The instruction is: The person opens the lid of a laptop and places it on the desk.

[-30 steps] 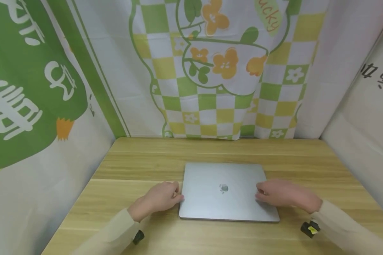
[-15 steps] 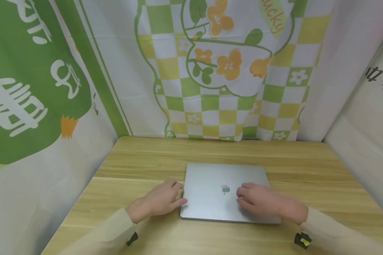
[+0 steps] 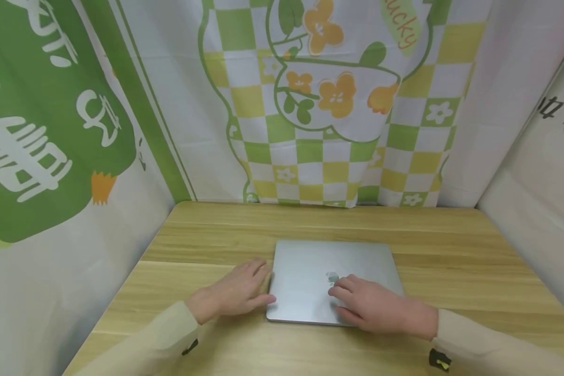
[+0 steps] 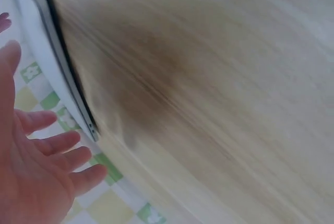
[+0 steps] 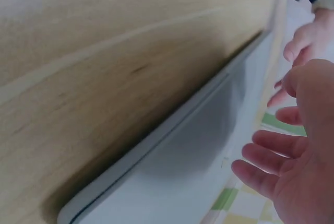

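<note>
A closed silver laptop (image 3: 305, 282) with an apple logo on its lid lies flat on the wooden table (image 3: 192, 235). My left hand (image 3: 237, 292) is beside its left edge, fingers spread and relaxed, the thumb tip overlapping the lid's edge in the head view. Over the lid's right half is my right hand (image 3: 376, 305), fingers loosely bent and pointing left near the logo; it hides part of the laptop's front edge. In the left wrist view the laptop's side (image 4: 68, 72) with small ports shows past my fingers. The right wrist view shows the laptop's front edge (image 5: 156, 135). Neither hand grips anything.
A checked curtain (image 3: 329, 172) hangs right behind the table's far edge. Green and white cloth (image 3: 51, 130) covers the left side, and pale cloth (image 3: 540, 183) the right. Each sleeve has a small black device (image 3: 439, 360) at the wrist.
My right hand has moved left from the laptop's right edge to over the lid near the logo. My left hand has spread its fingers a little at the left edge; the laptop stays closed.
</note>
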{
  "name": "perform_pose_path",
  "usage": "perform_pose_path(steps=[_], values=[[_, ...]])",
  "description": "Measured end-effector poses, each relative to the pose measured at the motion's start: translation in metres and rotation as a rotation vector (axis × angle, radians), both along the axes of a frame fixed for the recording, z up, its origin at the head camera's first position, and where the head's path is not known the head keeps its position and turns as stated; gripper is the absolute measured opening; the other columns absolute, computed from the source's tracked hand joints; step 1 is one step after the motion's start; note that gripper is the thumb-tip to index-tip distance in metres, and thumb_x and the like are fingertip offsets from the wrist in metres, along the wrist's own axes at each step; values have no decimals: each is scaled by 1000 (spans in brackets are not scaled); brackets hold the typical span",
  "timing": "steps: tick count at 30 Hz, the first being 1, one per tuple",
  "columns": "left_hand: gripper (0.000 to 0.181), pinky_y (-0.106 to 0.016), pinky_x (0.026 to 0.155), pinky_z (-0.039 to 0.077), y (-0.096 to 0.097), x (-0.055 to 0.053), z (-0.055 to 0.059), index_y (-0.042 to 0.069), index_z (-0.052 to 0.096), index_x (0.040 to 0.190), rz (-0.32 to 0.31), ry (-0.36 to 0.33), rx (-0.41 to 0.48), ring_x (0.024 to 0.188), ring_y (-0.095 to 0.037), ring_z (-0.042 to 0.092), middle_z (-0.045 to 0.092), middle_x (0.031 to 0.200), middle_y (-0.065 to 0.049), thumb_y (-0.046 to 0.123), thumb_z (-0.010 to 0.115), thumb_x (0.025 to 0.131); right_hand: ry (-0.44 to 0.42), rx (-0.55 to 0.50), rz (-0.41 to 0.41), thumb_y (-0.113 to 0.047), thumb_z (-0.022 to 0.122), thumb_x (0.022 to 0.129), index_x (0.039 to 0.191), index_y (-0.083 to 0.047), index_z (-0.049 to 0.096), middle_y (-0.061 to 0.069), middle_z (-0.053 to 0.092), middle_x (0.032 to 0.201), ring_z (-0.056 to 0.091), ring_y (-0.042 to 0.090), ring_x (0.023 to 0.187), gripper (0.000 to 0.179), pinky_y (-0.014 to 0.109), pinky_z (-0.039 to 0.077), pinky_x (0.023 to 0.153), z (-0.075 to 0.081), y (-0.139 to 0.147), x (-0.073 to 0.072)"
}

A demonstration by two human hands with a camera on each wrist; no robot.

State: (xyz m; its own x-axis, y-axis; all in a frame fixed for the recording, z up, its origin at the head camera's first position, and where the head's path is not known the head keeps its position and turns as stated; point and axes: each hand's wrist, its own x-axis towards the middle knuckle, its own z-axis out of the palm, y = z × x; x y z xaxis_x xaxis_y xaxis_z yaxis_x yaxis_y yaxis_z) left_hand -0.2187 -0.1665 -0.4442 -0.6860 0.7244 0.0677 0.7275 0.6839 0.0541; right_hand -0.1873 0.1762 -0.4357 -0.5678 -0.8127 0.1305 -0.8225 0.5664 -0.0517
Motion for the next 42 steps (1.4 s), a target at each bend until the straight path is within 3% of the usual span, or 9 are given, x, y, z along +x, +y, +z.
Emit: perform_pose_path(steps=[7,17,29,36,42], values=[[89,-58,117,31,-5,-4,-4,2,33,150,5,-76,-62,144,-44,31,33,155,-26,70,41,93,82,59,51,-34,56,99,137,-12,53,10,59,134,58,24,121,43,41,53,101,-8,-7,1],[110,-53,123,21,-7,-7,-2,2,19,156,15,-138,-156,151,-40,16,17,162,-25,82,44,83,303,208,174,-45,50,100,142,-16,48,11,54,143,53,27,131,52,42,52,103,-18,-9,-2],[122,-49,124,19,-6,-13,-5,1,13,156,41,-164,-241,152,-37,13,12,163,-23,88,43,76,320,262,206,-53,39,102,148,-18,39,12,47,149,48,27,136,58,43,50,105,-26,-6,-6],[126,-46,125,19,-2,-12,-9,0,14,156,33,-195,-244,152,-35,13,10,163,-22,90,46,73,363,259,208,-53,43,101,149,-21,38,12,49,146,52,27,131,58,43,53,100,-30,-7,-6],[127,-46,125,19,-1,-11,-8,-2,15,155,24,-190,-241,152,-35,14,10,163,-23,89,47,73,413,252,160,-53,48,99,139,-19,44,10,55,135,61,24,113,53,38,59,79,-31,-8,-4]])
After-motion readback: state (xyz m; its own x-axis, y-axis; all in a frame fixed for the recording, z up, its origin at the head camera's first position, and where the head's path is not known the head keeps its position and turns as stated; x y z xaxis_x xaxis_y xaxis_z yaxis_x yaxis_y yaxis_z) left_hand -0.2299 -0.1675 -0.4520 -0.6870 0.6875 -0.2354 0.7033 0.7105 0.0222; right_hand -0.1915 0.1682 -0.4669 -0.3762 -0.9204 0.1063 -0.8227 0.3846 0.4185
